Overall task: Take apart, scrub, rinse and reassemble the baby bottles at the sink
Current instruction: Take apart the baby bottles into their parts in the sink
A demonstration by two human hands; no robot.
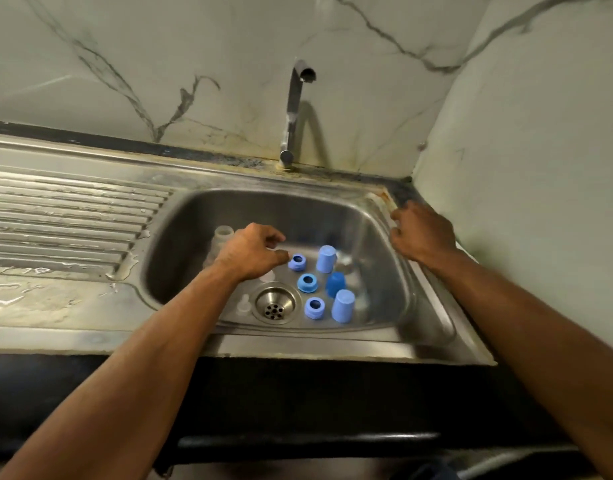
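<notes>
Baby bottle parts stand in the steel sink (pixel 377 220). Three blue screw rings form a row: one (pixel 297 262) at my left thumb tip, one (pixel 307 283) in the middle, one (pixel 314 308) nearest me. Three blue caps stand upside down to their right: a pale one (pixel 326 258), a darker one (pixel 335 284) and a pale one (pixel 343 305). A clear bottle (pixel 222 237) stands partly hidden behind my left hand (pixel 253 252), which hovers with loosely curled fingers and holds nothing. A clear nipple (pixel 243 304) lies left of the drain. My right hand (pixel 421 233) rests on the sink's right rim.
The drain strainer (pixel 274 305) sits at the basin's front centre. A faucet (pixel 295 109) rises behind the sink, with no water running. A wet ribbed drainboard (pixel 73 216) extends to the left. A marble wall stands close on the right.
</notes>
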